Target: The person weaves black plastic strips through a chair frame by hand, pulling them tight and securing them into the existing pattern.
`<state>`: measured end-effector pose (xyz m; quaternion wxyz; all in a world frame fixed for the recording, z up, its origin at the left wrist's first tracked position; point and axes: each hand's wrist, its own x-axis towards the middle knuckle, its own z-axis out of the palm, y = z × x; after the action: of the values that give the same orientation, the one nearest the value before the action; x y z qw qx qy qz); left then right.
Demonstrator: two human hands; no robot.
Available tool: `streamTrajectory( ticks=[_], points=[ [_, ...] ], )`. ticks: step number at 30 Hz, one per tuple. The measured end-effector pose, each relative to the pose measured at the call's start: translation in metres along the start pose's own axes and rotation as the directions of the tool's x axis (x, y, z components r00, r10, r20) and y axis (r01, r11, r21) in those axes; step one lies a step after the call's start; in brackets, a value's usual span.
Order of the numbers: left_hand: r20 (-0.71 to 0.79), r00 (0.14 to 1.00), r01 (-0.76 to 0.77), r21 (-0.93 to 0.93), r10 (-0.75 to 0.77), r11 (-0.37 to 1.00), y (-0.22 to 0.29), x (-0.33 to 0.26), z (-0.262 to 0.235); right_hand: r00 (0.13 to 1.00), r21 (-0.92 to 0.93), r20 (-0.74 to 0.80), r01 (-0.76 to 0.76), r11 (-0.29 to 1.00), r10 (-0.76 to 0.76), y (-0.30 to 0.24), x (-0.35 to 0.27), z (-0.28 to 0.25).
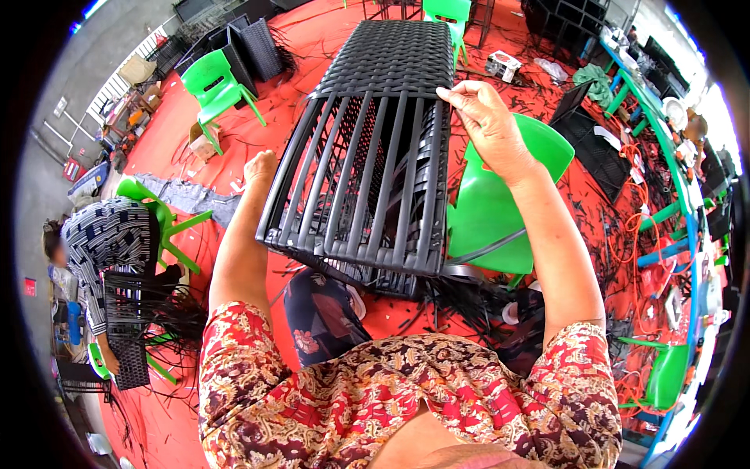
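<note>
We see a black woven frame [367, 148], a boxy piece of plastic wicker with its far part closely woven and its near part only bare upright strips. It is tilted, far end raised, held up in the air above the lap, loose black strands trailing beneath it.

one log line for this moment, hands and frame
left hand: behind woven frame | right hand: fingers pinching black strand at weave edge | green chair: beneath
</note>
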<state>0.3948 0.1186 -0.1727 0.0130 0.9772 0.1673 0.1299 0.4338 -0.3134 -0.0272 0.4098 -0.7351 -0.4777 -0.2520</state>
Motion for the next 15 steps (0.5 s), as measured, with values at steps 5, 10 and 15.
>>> streamTrajectory(
  ticks=[5, 10, 15],
  points=[
    [0.034, 0.960, -0.230, -0.473, 0.279, 0.850, 0.031, -0.033, -0.074, 0.997, -0.079, -0.021, 0.074, 0.994, -0.076, 0.003, 0.001, 0.011],
    [0.128, 0.966, 0.082, -0.975, 0.226, 0.205, 0.078, -0.007, -0.079, 0.987, -0.225, 0.014, 0.158, 0.961, -0.159, 0.025, -0.003, 0.012],
    [-0.177, 0.945, -0.291, -0.840, 0.276, 0.458, 0.041, 0.024, -0.057, 0.994, -0.058, -0.007, 0.110, 0.992, -0.111, 0.007, 0.007, 0.020]
  ],
)
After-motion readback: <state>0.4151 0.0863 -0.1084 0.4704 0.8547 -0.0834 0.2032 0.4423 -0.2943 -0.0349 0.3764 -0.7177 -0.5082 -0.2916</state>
